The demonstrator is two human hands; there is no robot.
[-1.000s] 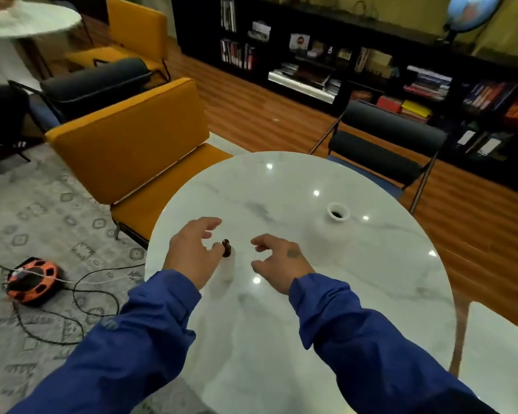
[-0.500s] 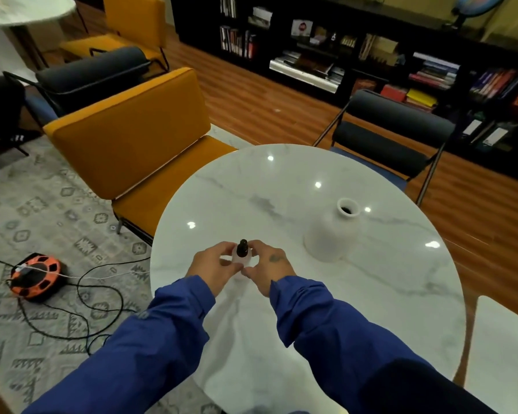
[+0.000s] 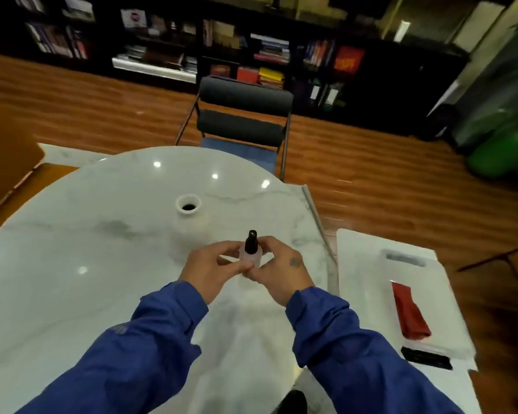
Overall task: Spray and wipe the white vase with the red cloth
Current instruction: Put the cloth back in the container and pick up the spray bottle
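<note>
Both hands are on the spray bottle [image 3: 251,253]. Your left hand [image 3: 211,273] and right hand [image 3: 283,271] pinch its clear body from either side, fingers curled in, with the black pump head sticking up between them. It sits low over the marble table [image 3: 87,249]; I can't tell if the base is touching.

The white vase [image 3: 188,211] stands upright just beyond the bottle, mouth up, untouched. The red cloth [image 3: 408,312] lies folded on the white side surface [image 3: 362,264], well off to your right.

Looks like the step is readying the spray:
- Move the bottle to one hand, body in the palm, index finger on the pump head.
- I can't see which way the nozzle faces, so check it before pressing.
- Aim at the vase wall, not down the mouth.
- Use short bursts. The top looks slick, and overspray will pool.
- Steady the vase neck with the free hand. It'll likely slide during the wipe.
- Fetch the cloth after spraying.
</note>
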